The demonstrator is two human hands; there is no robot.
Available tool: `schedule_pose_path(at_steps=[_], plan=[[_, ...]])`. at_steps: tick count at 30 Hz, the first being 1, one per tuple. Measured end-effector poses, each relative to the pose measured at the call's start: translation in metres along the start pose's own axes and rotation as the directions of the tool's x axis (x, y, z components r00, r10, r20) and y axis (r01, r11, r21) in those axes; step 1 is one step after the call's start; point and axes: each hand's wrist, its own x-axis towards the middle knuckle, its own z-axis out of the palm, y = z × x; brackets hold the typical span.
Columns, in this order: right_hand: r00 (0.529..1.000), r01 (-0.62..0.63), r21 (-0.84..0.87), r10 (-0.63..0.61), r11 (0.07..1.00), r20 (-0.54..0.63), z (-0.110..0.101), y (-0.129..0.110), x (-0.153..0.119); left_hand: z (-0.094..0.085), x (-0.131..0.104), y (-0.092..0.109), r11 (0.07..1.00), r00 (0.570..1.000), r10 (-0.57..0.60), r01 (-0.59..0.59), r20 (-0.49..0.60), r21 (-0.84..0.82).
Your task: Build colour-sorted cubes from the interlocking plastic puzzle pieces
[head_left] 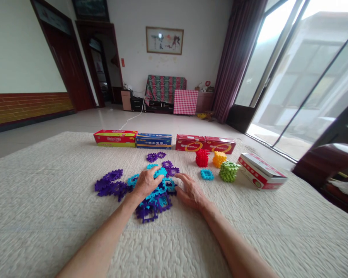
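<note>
A loose pile of purple interlocking plastic squares (148, 213) and light-blue ones (152, 196) lies in front of me. My left hand (146, 183) is over the pile, with its thumb and fingers closed about a light-blue square (161, 172). To the pile's right, my right hand (190, 192) has its fingers apart and curved, the tips close to a dark-edged square (170, 186); nothing shows in its grasp. More purple squares (111, 182) spread out on the left. One light-blue square (207, 174) lies apart, right of my right hand.
Stacked squares in red (202, 158), yellow (219, 159) and green (229, 171) stand at the right. Beside them is a white and red box (261, 172). Along the back are a red-yellow box (115, 138), a blue box (153, 141) and two red boxes (190, 143) on the quilted cover (46, 200).
</note>
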Motion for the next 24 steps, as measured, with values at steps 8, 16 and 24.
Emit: schedule_pose_path(at_steps=[8, 16, 24], plan=[[0.994, 0.064, 0.028, -0.066, 0.998, 0.082, 0.019, -0.009, 0.002, 0.003, -0.002, 0.000, 0.999, 0.999, 0.024, -0.023, 0.045, -0.033], [0.951, -0.258, 0.135, 0.276, 0.957, -0.138, 0.008, 0.002, 0.006, -0.002, -0.001, 0.009, 0.961, 0.988, 0.152, -0.148, 0.000, -0.235], [0.974, -0.174, 0.051, 0.179, 0.984, -0.138, 0.001, 0.015, 0.005, 0.012, -0.006, 0.008, 0.941, 0.968, 0.238, -0.209, 0.079, -0.266]])
